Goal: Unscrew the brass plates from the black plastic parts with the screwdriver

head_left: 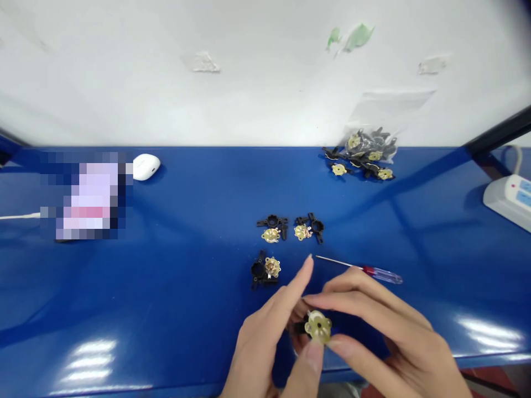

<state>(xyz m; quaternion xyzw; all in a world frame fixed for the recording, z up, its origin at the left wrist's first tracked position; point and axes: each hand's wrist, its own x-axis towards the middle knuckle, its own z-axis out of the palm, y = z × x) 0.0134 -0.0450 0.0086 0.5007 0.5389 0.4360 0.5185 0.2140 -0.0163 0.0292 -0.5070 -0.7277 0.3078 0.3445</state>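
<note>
Both hands meet near the front edge of the blue table around one small part, a brass disc on a black plastic holder. My left hand pinches it from the left with thumb and lower fingers, its index finger stretched forward. My right hand pinches it from the right, index finger over the top and thumb below. Just beyond the hands lie three similar brass-and-black parts.
A small screwdriver with a red and clear handle lies right of the loose parts. A clear bag with several more parts sits by the white wall. A white earbud case lies far left, a power strip far right.
</note>
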